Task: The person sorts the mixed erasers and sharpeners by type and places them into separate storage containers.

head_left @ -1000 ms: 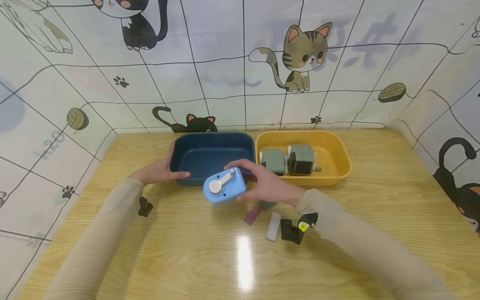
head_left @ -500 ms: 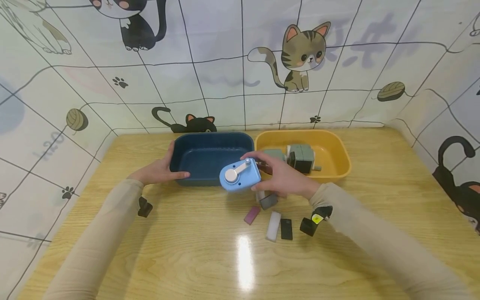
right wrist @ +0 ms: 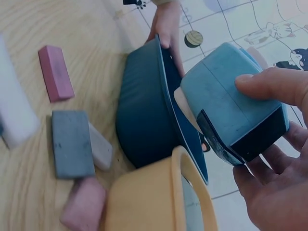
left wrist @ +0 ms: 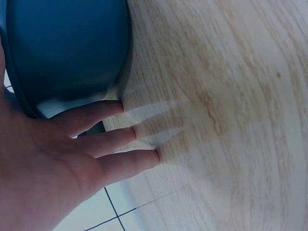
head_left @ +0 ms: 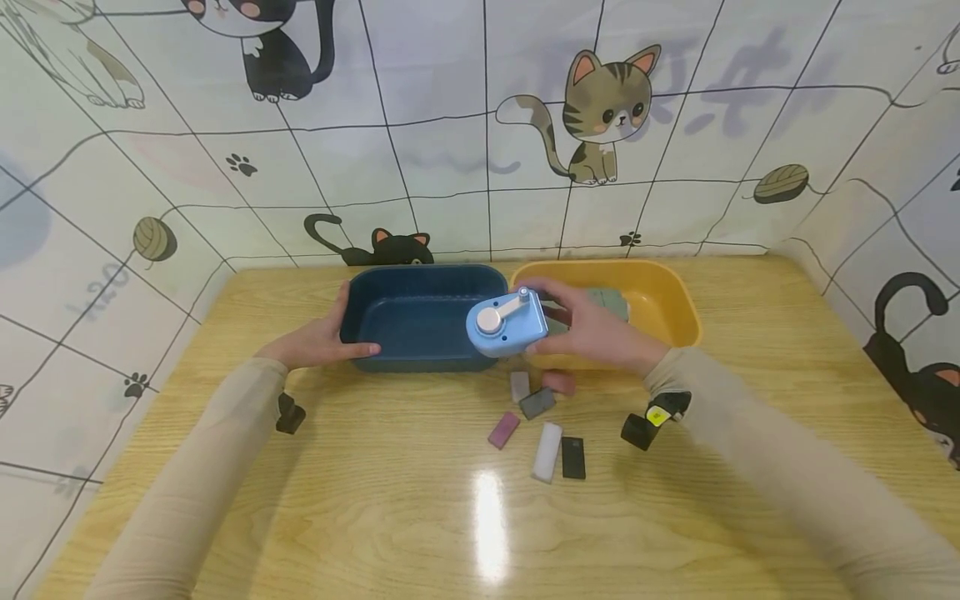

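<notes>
My right hand [head_left: 592, 329] grips a light blue hand-crank pencil sharpener [head_left: 507, 323], thumb on one side and fingers on the other. It hangs over the spot where the navy bin [head_left: 420, 364] meets the yellow bin [head_left: 678, 312]; its crank faces the head camera. In the right wrist view the sharpener [right wrist: 226, 96] shows its dark end panel. At the navy bin's left end rests my left hand [head_left: 318, 342], with straight, spread fingers [left wrist: 127, 166] reaching the table in the left wrist view. Grey-green sharpeners [head_left: 611, 302] in the yellow bin are partly hidden by my right hand.
Small eraser-like blocks lie in front of the bins: purple [head_left: 504, 430], white [head_left: 547, 452], black [head_left: 573, 457], dark grey [head_left: 537, 403], pale grey [head_left: 520, 386] and pink [head_left: 558, 382]. A cat-patterned cloth [head_left: 450, 175] rises behind the wooden table [head_left: 375, 500].
My right hand has carried the blue pencil sharpener right and back, from before the navy bin toward the yellow one. The small blocks beneath came into sight. My left hand stays put.
</notes>
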`<state>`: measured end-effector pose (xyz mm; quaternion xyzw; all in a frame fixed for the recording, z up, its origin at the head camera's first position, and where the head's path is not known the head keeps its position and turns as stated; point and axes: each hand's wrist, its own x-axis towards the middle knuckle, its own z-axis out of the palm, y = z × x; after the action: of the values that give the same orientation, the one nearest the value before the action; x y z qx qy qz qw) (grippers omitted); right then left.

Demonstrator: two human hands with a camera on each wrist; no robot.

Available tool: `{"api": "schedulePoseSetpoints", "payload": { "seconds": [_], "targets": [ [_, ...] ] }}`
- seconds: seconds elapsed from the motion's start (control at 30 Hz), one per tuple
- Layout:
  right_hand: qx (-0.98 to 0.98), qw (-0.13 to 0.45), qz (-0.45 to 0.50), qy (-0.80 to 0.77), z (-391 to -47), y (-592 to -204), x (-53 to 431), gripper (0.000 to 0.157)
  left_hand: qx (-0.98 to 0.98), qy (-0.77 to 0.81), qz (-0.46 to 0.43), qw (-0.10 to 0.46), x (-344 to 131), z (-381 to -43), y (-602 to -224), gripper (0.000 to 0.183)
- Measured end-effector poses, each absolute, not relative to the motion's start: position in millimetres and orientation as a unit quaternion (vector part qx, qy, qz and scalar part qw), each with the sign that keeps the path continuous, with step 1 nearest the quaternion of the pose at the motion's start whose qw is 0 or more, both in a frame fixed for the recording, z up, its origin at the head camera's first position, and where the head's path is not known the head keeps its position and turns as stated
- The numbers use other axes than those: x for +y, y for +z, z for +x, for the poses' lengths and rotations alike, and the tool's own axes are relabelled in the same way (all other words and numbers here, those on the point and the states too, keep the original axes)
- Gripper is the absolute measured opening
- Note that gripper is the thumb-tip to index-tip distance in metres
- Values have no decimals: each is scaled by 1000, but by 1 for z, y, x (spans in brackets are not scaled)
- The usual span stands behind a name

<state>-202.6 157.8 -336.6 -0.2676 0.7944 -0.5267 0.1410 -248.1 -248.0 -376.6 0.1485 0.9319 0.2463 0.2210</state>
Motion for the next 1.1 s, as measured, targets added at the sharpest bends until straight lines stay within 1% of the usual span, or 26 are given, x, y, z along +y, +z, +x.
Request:
{"api": "schedulePoseSetpoints", "payload": {
  "seconds": [0.17,0.37,0.5,0.6,0.83,0.97,1.1],
  "targets": [
    [805,127,-261,-517,-207,-335,168,74,931,249,150,222,-247,-248,-376,121],
    [808,140,-217,-529,-211,-333,183,78,930,251,149,223,-247,-249,-375,121],
    [828,116,-204,-510,-217,-331,193,81,931,248,147,224,-247,-249,-375,121],
    [837,98,-201,-499,-220,-330,199,79,931,247,143,226,-248,-249,-375,121],
    [841,99,-160,-508,-224,-324,212,79,933,248,139,223,-249,-249,-377,122],
    [841,93,-148,-512,-228,-323,220,77,933,246,141,220,-250,-250,-379,122],
    [847,86,-136,-507,-230,-322,229,79,933,247,144,217,-250,-251,-380,122]
  ]
}}
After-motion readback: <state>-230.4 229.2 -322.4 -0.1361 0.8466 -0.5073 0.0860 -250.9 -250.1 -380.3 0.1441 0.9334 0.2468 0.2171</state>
